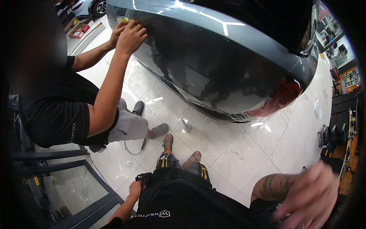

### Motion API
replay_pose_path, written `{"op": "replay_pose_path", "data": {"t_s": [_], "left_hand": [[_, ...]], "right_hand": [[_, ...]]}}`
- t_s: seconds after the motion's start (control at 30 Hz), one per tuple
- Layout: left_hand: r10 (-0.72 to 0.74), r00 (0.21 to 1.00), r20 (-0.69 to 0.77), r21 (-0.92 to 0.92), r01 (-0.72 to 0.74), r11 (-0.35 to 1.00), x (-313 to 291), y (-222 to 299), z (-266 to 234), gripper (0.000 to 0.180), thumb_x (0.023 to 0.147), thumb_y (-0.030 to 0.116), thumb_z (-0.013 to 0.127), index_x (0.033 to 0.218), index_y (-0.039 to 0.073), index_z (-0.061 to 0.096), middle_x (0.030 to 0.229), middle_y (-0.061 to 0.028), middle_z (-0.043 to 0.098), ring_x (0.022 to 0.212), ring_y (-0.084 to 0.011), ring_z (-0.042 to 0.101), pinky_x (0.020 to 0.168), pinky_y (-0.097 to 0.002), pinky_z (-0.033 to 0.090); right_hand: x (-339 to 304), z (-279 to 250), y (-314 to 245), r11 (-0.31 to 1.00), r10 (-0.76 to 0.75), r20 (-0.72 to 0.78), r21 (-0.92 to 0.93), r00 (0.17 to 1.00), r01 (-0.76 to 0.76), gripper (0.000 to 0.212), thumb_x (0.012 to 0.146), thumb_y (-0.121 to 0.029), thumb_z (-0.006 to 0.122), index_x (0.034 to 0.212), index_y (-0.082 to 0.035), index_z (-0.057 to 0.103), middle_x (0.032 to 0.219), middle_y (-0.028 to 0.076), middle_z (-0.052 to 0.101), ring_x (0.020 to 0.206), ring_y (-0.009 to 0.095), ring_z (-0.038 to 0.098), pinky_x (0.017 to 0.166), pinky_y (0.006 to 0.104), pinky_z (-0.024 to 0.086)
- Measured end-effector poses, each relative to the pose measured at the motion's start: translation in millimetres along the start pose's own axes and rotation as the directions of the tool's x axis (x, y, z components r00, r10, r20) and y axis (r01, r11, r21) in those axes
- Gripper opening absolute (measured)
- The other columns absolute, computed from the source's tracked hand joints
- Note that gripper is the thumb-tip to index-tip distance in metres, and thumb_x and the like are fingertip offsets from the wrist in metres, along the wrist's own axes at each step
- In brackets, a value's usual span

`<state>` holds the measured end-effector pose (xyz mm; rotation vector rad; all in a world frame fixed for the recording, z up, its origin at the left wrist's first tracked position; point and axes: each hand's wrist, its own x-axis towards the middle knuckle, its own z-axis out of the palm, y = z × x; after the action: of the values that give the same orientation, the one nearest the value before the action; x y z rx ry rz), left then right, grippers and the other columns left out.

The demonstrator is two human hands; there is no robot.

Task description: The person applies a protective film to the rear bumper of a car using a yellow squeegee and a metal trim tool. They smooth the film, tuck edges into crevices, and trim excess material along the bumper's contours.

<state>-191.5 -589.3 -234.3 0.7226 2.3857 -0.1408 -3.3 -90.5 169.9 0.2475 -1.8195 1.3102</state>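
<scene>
My left hand (135, 189) is low beside my waist, its fingers curled against a small black item (143, 177) whose kind I cannot make out. Raised close on the right, my right hand (310, 196) is smeared by motion, so its fingers do not show clearly. Ahead lies a dark grey car body (213, 72), with clear film hanging in wrinkles along its lower edge near a red tail light (280, 99). At the left a co-worker presses both hands (129, 36) to the car's far left part, with a yellow tool (124, 19) by the fingers.
A spray bottle (186, 126) stands on the white tiled floor (244, 160). Near the co-worker's feet a hose (133, 152) lies curved. A dark-framed glass panel (76, 191) is at the lower left. Shelves and tools (345, 129) line the right side. Another car (89, 8) is behind.
</scene>
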Motion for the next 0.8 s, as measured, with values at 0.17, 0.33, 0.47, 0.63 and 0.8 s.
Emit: {"op": "replay_pose_path", "data": {"t_s": [0.17, 0.33, 0.47, 0.63, 0.8], "left_hand": [[0.017, 0.981, -0.192, -0.354, -0.086, 0.931, -39.6, -16.3, -139.5, 0.007, 0.092, 0.006, 0.056, 0.097, 0.002, 0.054, 0.067, -0.0141, 0.061, 0.055, -0.026, 0.063, 0.052, -0.0376, 0.05], [0.166, 0.904, -0.395, -0.761, -0.423, 0.492, 71.1, 42.5, -220.6, 0.009, 0.099, 0.012, 0.048, 0.102, 0.003, 0.048, 0.072, -0.0063, 0.054, 0.054, -0.0164, 0.051, 0.052, -0.0291, 0.042], [0.285, 0.864, -0.415, -0.904, -0.426, -0.027, 211.7, 130.4, -221.7, 0.014, 0.102, 0.019, 0.049, 0.106, 0.006, 0.05, 0.076, 0.0001, 0.05, 0.056, -0.0051, 0.043, 0.048, -0.0203, 0.035], [0.15, 0.949, -0.276, -0.877, -0.186, -0.443, 361.6, 198.2, -220.1, 0.034, 0.098, 0.035, 0.057, 0.118, 0.008, 0.052, 0.108, -0.0031, 0.06, 0.097, -0.0135, 0.059, 0.077, -0.028, 0.047], [0.202, 0.931, -0.304, -0.693, -0.071, -0.718, 471.6, 210.4, -224.8, 0.057, 0.089, 0.052, 0.064, 0.122, 0.009, 0.05, 0.115, -0.006, 0.059, 0.112, -0.0186, 0.054, 0.095, -0.0371, 0.041]], "right_hand": [[-49.3, 31.4, 131.8, 0.884, 0.451, -0.129, -0.072, 0.883, -0.461, 0.046, 0.085, -0.032, 0.069, 0.117, 0.0, 0.063, 0.099, 0.014, 0.067, 0.085, 0.022, 0.063, 0.076, 0.0337, 0.051], [-111.3, 223.8, 243.3, 0.736, 0.646, 0.436, -0.141, 0.626, -0.662, 0.083, 0.077, -0.029, 0.081, 0.145, -0.008, 0.038, 0.133, 0.015, 0.055, 0.118, 0.025, 0.055, 0.087, 0.0342, 0.052], [-111.7, 236.1, 314.3, 0.399, 0.891, 0.265, -0.074, 0.368, -0.914, 0.038, 0.088, -0.022, 0.07, 0.118, -0.002, 0.057, 0.104, 0.016, 0.066, 0.083, 0.033, 0.067, 0.069, 0.0392, 0.053], [-18.2, 170.5, 365.1, 0.714, 0.363, 0.08, -0.664, 0.928, -0.222, 0.026, 0.08, 0.001, 0.065, 0.106, 0.0, 0.061, 0.091, 0.017, 0.065, 0.078, 0.035, 0.065, 0.068, 0.0373, 0.052], [29.3, 137.9, 393.3, 0.569, -0.318, 0.2, -0.741, 0.927, 0.355, 0.037, 0.075, 0.005, 0.065, 0.111, -0.001, 0.059, 0.101, 0.018, 0.063, 0.09, 0.035, 0.065, 0.078, 0.0384, 0.054]]}}
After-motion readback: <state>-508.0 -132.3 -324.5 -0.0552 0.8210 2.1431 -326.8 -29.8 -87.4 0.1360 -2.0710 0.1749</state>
